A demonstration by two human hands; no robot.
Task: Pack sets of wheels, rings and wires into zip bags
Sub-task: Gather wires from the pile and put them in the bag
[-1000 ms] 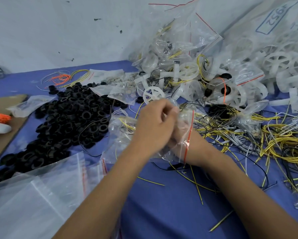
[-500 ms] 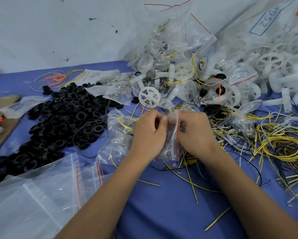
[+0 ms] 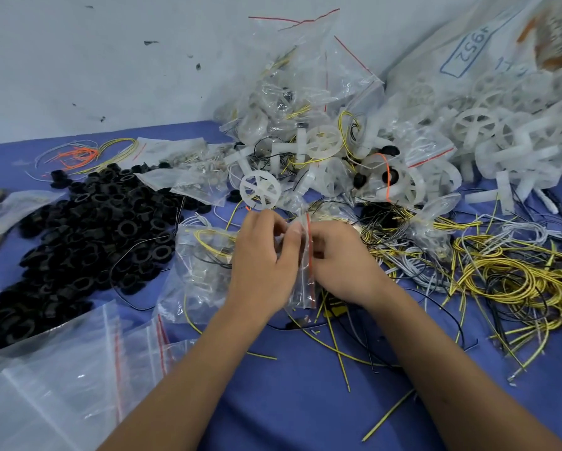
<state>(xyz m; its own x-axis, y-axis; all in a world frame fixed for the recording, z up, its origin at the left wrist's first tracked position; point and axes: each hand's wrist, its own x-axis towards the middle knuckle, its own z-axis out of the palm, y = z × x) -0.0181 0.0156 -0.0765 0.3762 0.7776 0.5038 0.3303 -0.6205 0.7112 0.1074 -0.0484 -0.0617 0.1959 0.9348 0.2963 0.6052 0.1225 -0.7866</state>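
Both hands meet over the middle of the blue cloth (image 3: 273, 402), pinching a small clear zip bag (image 3: 302, 288) between them. The left hand (image 3: 263, 258) has its fingers curled onto the bag's upper edge from the left; the right hand (image 3: 341, 265) grips the same edge from the right, fingers folded in. The bag's red strip (image 3: 309, 255) runs upright between the two hands, and the bag hangs down below them, just above the cloth. What is inside it is hard to make out; it looks nearly flat.

To the left lies a wide heap of black rings (image 3: 87, 232), and nearer the camera a stack of empty zip bags (image 3: 61, 379) with red strips. Just left of the left hand sits a filled bag (image 3: 201, 265) holding a yellow wire. Beyond the hands a white spoked wheel (image 3: 259, 189) lies at the foot of a pile of packed bags (image 3: 299, 102) that leans against the grey wall (image 3: 94, 60). More white wheels (image 3: 478, 128) are heaped at the right rear under a large sack with a handwritten number (image 3: 468, 53). Yellow, black and grey wires (image 3: 507, 278) sprawl in a tangle to the right of the right hand, with loose yellow strands under both forearms. A small bundle of orange wires (image 3: 81, 155) lies at the far left rear.
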